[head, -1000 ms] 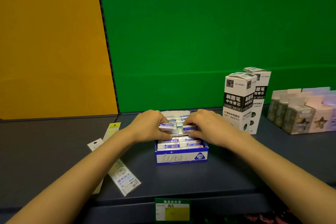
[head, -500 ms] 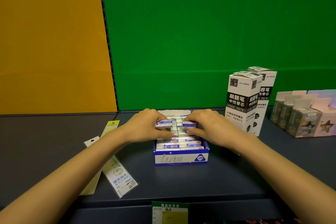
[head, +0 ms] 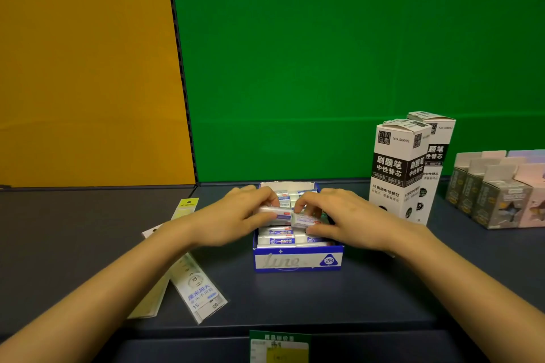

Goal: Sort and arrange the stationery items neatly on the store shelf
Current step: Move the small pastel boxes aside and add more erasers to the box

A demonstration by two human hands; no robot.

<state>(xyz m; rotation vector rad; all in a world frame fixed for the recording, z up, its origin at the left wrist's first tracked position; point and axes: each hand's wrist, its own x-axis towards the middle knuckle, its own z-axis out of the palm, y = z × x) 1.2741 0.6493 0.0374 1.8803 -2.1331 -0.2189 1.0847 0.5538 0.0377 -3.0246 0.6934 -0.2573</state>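
Observation:
A blue and white display box [head: 298, 261] marked 2B stands on the dark shelf [head: 383, 298], filled with several wrapped erasers [head: 281, 240]. My left hand [head: 236, 219] pinches one white eraser [head: 272, 211] just above the box. My right hand [head: 351, 219] pinches another eraser [head: 305, 219], held end to end with the first. Both hands hover over the box's middle and hide the erasers beneath them.
Two packaged rulers [head: 200, 295] lie flat left of the box, partly under my left forearm. Two tall white refill boxes [head: 399, 168] stand to the right, then a row of small grey and pink cartons [head: 498, 194]. A price tag [head: 278, 348] hangs on the shelf's front edge.
Both hands have lifted slightly and each eraser is raised a little higher out of the box; the view has shifted a bit to the left.

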